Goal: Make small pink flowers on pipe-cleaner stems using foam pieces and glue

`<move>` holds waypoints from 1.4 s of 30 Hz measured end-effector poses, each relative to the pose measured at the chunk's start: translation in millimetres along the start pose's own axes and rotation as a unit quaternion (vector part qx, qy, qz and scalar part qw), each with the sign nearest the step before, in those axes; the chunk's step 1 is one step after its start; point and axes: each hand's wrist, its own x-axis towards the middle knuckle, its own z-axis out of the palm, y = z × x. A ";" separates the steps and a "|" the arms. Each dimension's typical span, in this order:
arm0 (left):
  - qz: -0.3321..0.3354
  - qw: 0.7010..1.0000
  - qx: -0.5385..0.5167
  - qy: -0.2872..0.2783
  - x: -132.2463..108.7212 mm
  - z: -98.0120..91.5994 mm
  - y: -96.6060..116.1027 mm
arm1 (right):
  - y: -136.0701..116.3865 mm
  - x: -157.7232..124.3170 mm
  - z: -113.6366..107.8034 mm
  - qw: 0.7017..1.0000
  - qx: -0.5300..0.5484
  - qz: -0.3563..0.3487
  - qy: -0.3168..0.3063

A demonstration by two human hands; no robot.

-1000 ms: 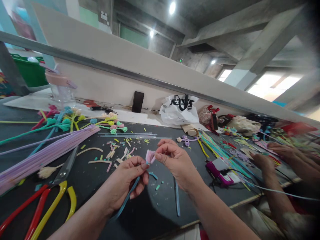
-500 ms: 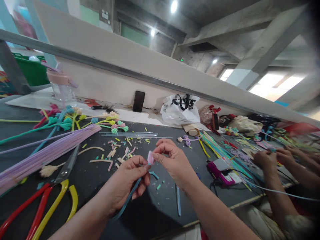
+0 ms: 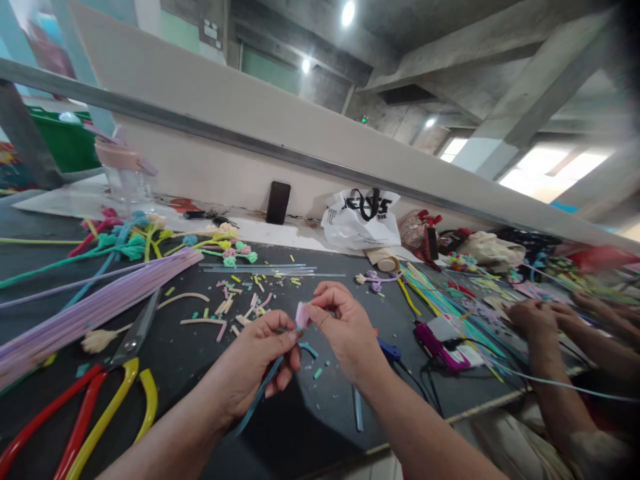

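Observation:
My left hand is closed around a thin blue stem, whose lower end trails down below the palm. At the stem's top, between the fingertips of both hands, sits a small pink and lilac fuzzy piece. My right hand pinches this piece from the right with thumb and fingers. The exact joint between piece and stem is partly hidden by my fingers. Short cut bits in pink, cream and yellow lie just behind my hands. A blue tool with a cord shows beside my right wrist.
Large scissors with red and yellow handles lie left, beside a lilac-pink stem bundle. Clear sticks lie behind. A phone leans on the partition near a white bag. At right are a purple power strip and another person's hands.
My right hand and forearm have shifted slightly, and more of the blue tool and its cord shows beside the wrist. Both hands keep their grip on the small piece and stem.

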 end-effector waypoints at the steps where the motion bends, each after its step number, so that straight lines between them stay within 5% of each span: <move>1: 0.002 1.000 -0.002 -0.002 0.1 -0.4 -0.4 | 0.9 -0.2 0.6 1.000 0.007 0.002 0.004; 17: -0.005 1.000 -0.010 -0.010 0.9 -3.5 -1.5 | -7.6 -1.6 -0.4 0.988 -0.124 -0.087 0.005; 42: -0.001 1.000 -0.015 -0.010 0.9 -1.3 -1.3 | -4.7 -5.1 0.1 0.991 -0.112 -0.069 0.010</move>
